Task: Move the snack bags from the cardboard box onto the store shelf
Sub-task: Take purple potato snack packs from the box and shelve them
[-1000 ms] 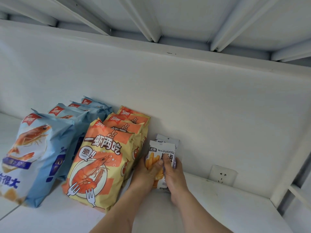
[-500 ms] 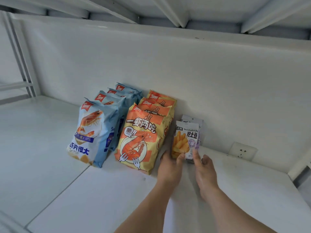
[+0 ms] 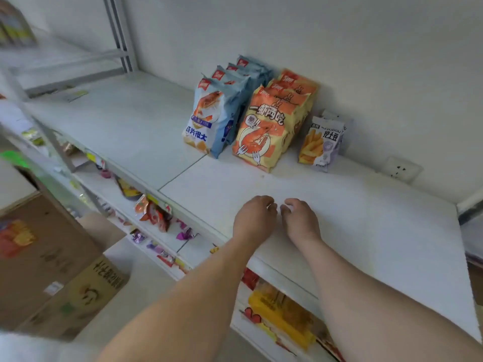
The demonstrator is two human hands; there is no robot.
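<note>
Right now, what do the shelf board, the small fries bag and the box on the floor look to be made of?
Shelf board: white, matte, likely painted metal or laminate; flat panels meeting at a seam.
Fries bag: thin printed plastic film, slightly glossy, crimped top.
Box: brown cardboard, dull, printed, though blurred.

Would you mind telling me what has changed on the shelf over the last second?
Both hands let go of the small fries bag and drew back toward the shelf's front edge; the left hand and right hand are now empty. The fries bag stays upright beside the orange shrimp bags, and the blue bags have not moved.
</note>
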